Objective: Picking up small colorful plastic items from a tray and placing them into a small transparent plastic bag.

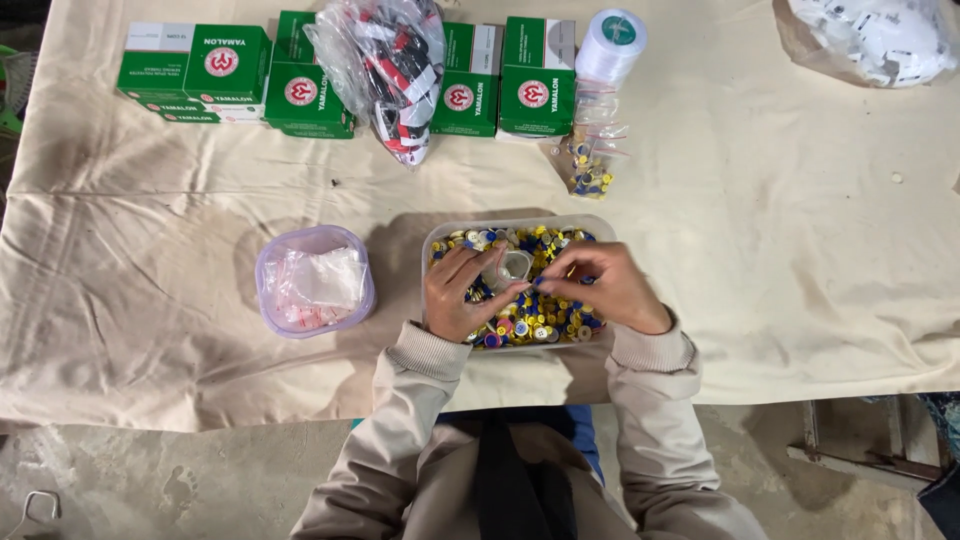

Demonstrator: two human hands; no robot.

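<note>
A clear rectangular tub [600, 226] full of small yellow, blue and white round pieces [545, 318] sits on a cream cloth in front of me. My left hand [455, 296] rests over the tub and holds a small clear plastic bag [512, 268] at its mouth. My right hand [605, 285] hovers over the tub's right half, fingertips pinched together beside the bag, apparently on a small piece that I cannot make out. Both sleeves are beige.
A small lilac-rimmed tub [314, 281] of little clear bags stands to the left. At the back lie several green boxes [195, 70], a plastic bag of red, black and white items [395, 65], a white thread spool [611, 42], a small filled bag [590, 165].
</note>
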